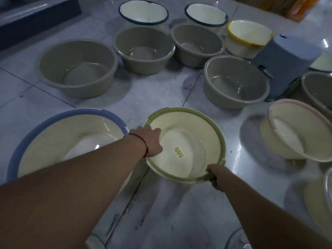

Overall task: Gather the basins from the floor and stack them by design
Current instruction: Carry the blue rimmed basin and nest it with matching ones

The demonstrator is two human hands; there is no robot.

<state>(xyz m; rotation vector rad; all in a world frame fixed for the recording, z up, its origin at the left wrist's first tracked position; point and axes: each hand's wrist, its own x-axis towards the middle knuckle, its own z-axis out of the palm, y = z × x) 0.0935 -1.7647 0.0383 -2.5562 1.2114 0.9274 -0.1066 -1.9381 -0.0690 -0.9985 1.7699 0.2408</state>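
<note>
Hands grip 1 green-rimmed basin [186,146]: left hand [150,142] on its left rim, right hand [216,175] on its near rim.

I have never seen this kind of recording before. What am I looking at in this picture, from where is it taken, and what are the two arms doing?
There is no machine here: a person wears one wide camera on the head, so you look forward and down along that person's own arms.

Many basins stand on a tiled floor. Both hands hold one cream basin with a green rim. The left hand, which has a red string at the wrist, grips the rim on its left side. The right hand grips the near rim.

Beside it on the left stands a larger cream basin with a blue rim. Farther away are several plain grey basins, white basins with dark rims and one with a yellow rim. On the right, a pink-rimmed basin lies tilted.
</note>
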